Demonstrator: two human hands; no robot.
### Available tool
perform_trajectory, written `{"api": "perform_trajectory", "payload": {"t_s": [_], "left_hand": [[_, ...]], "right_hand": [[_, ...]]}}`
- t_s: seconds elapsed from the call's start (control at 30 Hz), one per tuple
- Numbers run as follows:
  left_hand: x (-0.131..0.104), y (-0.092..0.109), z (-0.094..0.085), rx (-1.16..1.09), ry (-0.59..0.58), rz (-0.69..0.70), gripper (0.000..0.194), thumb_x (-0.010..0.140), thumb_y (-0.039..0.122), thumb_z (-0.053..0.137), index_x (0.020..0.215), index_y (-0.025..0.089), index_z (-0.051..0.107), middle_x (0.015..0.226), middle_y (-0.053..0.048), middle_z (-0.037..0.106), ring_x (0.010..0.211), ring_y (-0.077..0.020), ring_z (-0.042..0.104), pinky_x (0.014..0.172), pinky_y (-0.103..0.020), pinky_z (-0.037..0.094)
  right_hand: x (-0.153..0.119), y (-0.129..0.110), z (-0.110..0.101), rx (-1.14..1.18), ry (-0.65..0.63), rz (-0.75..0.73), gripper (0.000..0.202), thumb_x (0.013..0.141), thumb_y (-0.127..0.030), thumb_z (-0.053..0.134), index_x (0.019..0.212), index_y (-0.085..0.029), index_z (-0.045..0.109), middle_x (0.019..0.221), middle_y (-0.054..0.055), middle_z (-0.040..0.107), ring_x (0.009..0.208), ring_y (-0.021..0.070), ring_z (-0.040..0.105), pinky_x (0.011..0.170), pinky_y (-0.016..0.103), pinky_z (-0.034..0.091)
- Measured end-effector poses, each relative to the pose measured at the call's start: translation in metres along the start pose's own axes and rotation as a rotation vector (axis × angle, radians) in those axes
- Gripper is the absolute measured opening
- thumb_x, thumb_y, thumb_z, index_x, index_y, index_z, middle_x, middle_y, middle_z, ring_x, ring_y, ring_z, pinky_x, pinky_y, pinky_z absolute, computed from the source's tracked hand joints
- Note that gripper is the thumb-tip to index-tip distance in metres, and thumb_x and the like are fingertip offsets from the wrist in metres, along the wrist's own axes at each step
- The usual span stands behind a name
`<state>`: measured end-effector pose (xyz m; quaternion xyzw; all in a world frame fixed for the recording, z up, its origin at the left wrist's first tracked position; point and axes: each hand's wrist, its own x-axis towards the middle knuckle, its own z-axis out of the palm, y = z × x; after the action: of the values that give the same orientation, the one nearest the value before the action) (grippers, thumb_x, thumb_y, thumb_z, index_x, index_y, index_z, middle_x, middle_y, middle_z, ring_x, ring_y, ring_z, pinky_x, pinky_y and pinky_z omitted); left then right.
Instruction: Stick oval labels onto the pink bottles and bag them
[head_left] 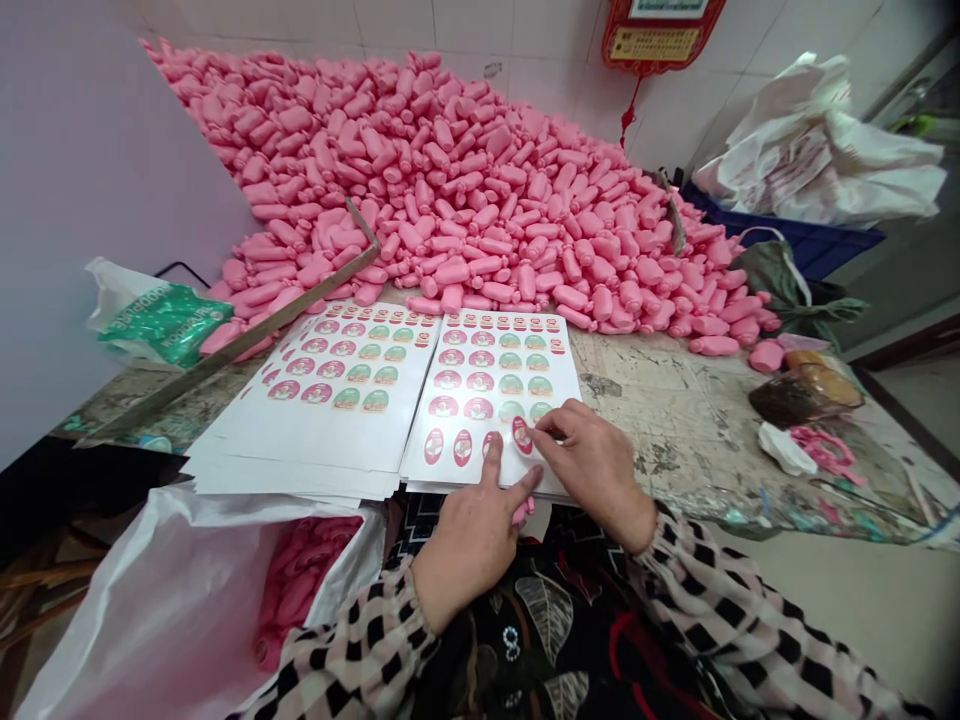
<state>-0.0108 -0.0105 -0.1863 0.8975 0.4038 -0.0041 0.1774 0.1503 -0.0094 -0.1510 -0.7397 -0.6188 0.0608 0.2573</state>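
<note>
Two stacks of sticker sheets lie side by side on the worktable. On the right sheet (450, 470), my left hand (480, 525) rests with its index finger pressed on an oval sticker near the bottom edge. Part of a pink bottle (525, 510) shows beneath that hand, its fingers curled round it. My right hand (589, 465) pinches the edge of a red oval sticker (521, 436) at the sheet's lower right. The left sheet (300, 440) bears rows of pink and green stickers and is untouched.
A large heap of pink bottles (450, 200) covers the back of the worktable (675, 420). A wooden strip (300, 300) borders it at left. An open white sack (180, 570) with pink bottles stands at lower left. A brown container (806, 395) and blue crate (825, 240) are at right.
</note>
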Motion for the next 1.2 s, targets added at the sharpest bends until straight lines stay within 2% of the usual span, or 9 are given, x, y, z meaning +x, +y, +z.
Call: {"api": "perform_trajectory", "payload": {"t_s": [0.1,0.17,0.23,0.3,0.4,0.47,0.63,1.0,1.2], "left_hand": [[-0.007,-0.004,-0.01,-0.134,-0.003,-0.007,0.055,0.084,0.023,0.047,0.134,0.044,0.035,0.152,-0.014,0.005,0.097,-0.0318,0.061,0.076,-0.049,0.048],[-0.013,-0.008,-0.024,-0.336,0.059,-0.024,0.052,0.083,0.028,0.052,0.132,0.042,0.04,0.148,-0.01,0.024,0.105,-0.0301,0.057,0.086,-0.048,0.045],[-0.014,-0.01,-0.042,-0.689,0.124,-0.088,0.049,0.083,0.04,0.054,0.131,0.036,0.043,0.132,-0.008,0.048,0.1,-0.0246,0.058,0.084,-0.04,0.046],[-0.009,-0.009,-0.057,-1.178,0.107,-0.165,0.05,0.085,0.055,0.043,0.126,0.027,0.047,0.105,-0.008,0.063,0.076,-0.0174,0.061,0.064,-0.03,0.049],[0.011,-0.003,-0.068,-1.833,0.049,-0.278,0.055,0.084,0.064,0.031,0.116,0.022,0.048,0.075,-0.003,0.06,0.05,-0.0116,0.053,0.044,-0.022,0.04],[0.026,0.003,-0.067,-2.046,0.055,-0.343,0.051,0.082,0.063,0.038,0.109,0.021,0.05,0.067,0.0,0.056,0.05,-0.0117,0.053,0.044,-0.021,0.039],[0.043,0.011,-0.06,-2.146,0.029,-0.326,0.051,0.083,0.06,0.04,0.1,0.015,0.057,0.066,-0.001,0.054,0.052,-0.0117,0.054,0.048,-0.022,0.044],[0.046,0.009,-0.054,-2.139,0.089,-0.292,0.047,0.081,0.058,0.047,0.099,0.016,0.059,0.071,-0.001,0.052,0.057,-0.0107,0.054,0.05,-0.022,0.046],[0.043,0.008,-0.055,-2.101,0.029,-0.212,0.051,0.08,0.062,0.044,0.102,0.018,0.056,0.071,0.0,0.051,0.057,-0.0103,0.054,0.051,-0.023,0.046]], "right_hand": [[0.01,0.012,-0.005,0.199,0.017,0.109,0.021,0.076,-0.044,0.064,0.07,-0.023,0.065,0.075,-0.001,0.061,0.065,0.0132,0.053,0.058,0.026,0.033],[0.014,0.019,-0.007,0.416,-0.005,0.178,0.024,0.072,-0.044,0.068,0.068,-0.021,0.064,0.069,-0.001,0.06,0.062,0.0136,0.051,0.057,0.026,0.035],[0.015,0.02,-0.01,0.68,-0.025,0.216,0.026,0.07,-0.044,0.069,0.069,-0.019,0.063,0.067,0.0,0.059,0.062,0.0135,0.05,0.058,0.026,0.037],[0.014,0.013,-0.014,0.883,-0.039,0.22,0.026,0.07,-0.042,0.07,0.07,-0.018,0.061,0.069,0.0,0.059,0.063,0.013,0.05,0.06,0.026,0.039],[0.01,-0.006,-0.02,0.976,-0.071,0.2,0.025,0.068,-0.039,0.073,0.071,-0.017,0.061,0.069,-0.001,0.059,0.063,0.0123,0.05,0.06,0.026,0.039],[0.007,-0.016,-0.024,0.972,-0.093,0.184,0.025,0.067,-0.039,0.073,0.07,-0.017,0.061,0.067,-0.001,0.058,0.062,0.0123,0.049,0.058,0.026,0.039],[0.006,-0.019,-0.025,0.93,-0.089,0.182,0.026,0.066,-0.04,0.073,0.067,-0.017,0.061,0.066,0.0,0.059,0.061,0.0126,0.05,0.059,0.026,0.04],[0.004,-0.014,-0.015,0.866,-0.124,0.182,0.027,0.07,-0.043,0.069,0.069,-0.017,0.061,0.064,0.001,0.061,0.06,0.014,0.054,0.06,0.028,0.043],[0.003,-0.013,-0.014,0.876,-0.168,0.174,0.026,0.073,-0.043,0.066,0.069,-0.018,0.058,0.063,0.001,0.062,0.059,0.0146,0.055,0.059,0.028,0.044]]}}
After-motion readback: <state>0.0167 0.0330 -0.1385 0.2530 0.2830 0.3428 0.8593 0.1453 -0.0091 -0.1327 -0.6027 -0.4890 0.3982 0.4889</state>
